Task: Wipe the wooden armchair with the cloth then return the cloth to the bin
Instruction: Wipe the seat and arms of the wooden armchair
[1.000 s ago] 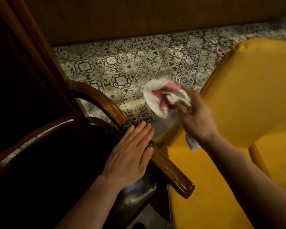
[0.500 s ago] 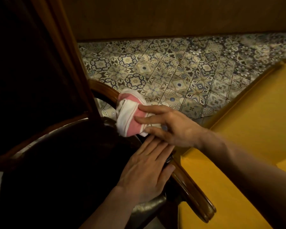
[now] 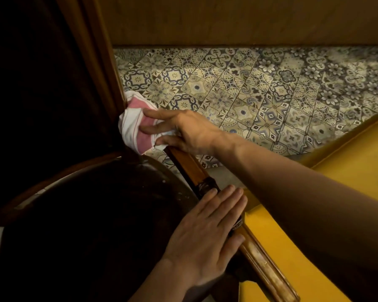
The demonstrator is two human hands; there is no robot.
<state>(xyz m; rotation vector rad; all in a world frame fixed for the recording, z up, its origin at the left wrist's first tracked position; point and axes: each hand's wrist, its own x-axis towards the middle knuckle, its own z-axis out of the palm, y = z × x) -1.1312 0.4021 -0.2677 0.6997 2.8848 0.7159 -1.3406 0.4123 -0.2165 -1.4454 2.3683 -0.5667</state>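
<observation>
The wooden armchair fills the left side, its dark seat below and its right armrest (image 3: pixel 190 165) running diagonally toward the lower right. A pink and white cloth (image 3: pixel 135 125) is pressed against the far end of that armrest, where it meets the chair's back post (image 3: pixel 100 68). My right hand (image 3: pixel 183 129) holds the bunched cloth there with fingers spread over it. My left hand (image 3: pixel 207 234) lies flat, palm down, on the armrest's middle, fingers together. No bin is in sight.
A yellow upholstered chair (image 3: pixel 325 214) stands close on the right, right beside the armrest. Patterned floor tiles (image 3: pixel 249 88) stretch beyond, ending at a brown wooden wall panel (image 3: pixel 227 20) at the top.
My right hand carried the cloth from above the yellow chair leftward onto the armrest, then up along it to the back post. My left hand stayed on the armrest.
</observation>
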